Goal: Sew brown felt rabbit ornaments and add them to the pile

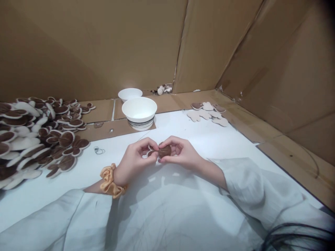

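Observation:
Between my two hands is a small brown fabric piece [164,151] with a pale edge, its lobes rounded like the pieces in the pile. My left hand [138,153], with an orange scrunchie [112,181] at the wrist, pinches its left end between thumb and fingers. On the other end, my right hand [181,150] grips the round brown lobe with thumb and forefinger. The fingers cover parts of the piece. Just beyond the hands stands a white bowl [139,108] with dark thread-like lines around its lower part.
A large heap of brown and cream fabric pieces [65,139] covers the left side. Several similar pieces [206,114] lie at the back right. Behind the front bowl is a second white bowl [130,93]. Thin dark loops [99,150] lie near the heap. Cardboard walls [104,45] enclose the table.

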Motion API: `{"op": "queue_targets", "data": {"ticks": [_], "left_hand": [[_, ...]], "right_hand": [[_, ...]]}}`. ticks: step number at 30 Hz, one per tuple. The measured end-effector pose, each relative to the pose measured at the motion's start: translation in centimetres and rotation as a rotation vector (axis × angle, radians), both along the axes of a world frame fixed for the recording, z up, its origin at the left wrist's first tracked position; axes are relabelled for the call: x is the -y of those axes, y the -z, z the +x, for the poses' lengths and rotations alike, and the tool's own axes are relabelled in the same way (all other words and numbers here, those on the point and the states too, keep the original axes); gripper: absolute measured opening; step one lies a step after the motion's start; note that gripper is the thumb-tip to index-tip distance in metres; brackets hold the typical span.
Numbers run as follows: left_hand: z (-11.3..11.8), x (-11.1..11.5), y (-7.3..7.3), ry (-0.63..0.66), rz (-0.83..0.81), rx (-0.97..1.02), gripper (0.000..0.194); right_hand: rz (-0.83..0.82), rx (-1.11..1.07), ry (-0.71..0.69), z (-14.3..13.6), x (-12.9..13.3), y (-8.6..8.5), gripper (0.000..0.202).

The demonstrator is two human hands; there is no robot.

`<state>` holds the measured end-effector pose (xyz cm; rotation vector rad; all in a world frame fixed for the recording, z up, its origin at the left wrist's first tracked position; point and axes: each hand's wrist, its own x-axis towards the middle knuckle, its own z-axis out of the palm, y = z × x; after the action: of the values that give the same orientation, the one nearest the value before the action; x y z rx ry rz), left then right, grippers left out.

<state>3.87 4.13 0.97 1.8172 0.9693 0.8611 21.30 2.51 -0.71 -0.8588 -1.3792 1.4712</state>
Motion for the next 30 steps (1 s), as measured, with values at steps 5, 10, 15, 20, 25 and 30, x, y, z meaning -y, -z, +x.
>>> {"op": "queue_targets", "data": {"ticks": [5, 10, 15, 20, 25, 30], "left_hand": [[-0.1, 0.1, 0.4, 0.037, -0.019, 0.07, 0.003], [-0.2, 0.1, 1.2, 0.047, -0.007, 0.09, 0.01], [-0.4, 0.1, 0.6, 0.059, 0.005, 0.022, 0.006], [-1.6, -0.4, -0.1, -0.29, 0.104, 0.114, 0.017], [-4.2, -1.6, 0.2, -0.565, 0.269, 0.167, 0.014], [-6.0, -2.5, 0.7, -0.676, 0.317, -0.105, 0.017]], "right_hand": [[-0.047, -0.024, 0.015, -0.1, 0.1, 0.0, 0.02], [-0.147, -0.022, 0.023, -0.1, 0.0, 0.3, 0.016], [-0.126, 0.011, 0.078, 0.2, -0.1, 0.2, 0.016], [-0.089, 0.04, 0.148, 0.8, -0.2, -0.2, 0.018], [-0.091, 0.052, 0.147, 0.8, -0.3, -0.3, 0.02], [-0.101, 0.03, 0.146, 0.7, -0.3, -0.4, 0.018]]}}
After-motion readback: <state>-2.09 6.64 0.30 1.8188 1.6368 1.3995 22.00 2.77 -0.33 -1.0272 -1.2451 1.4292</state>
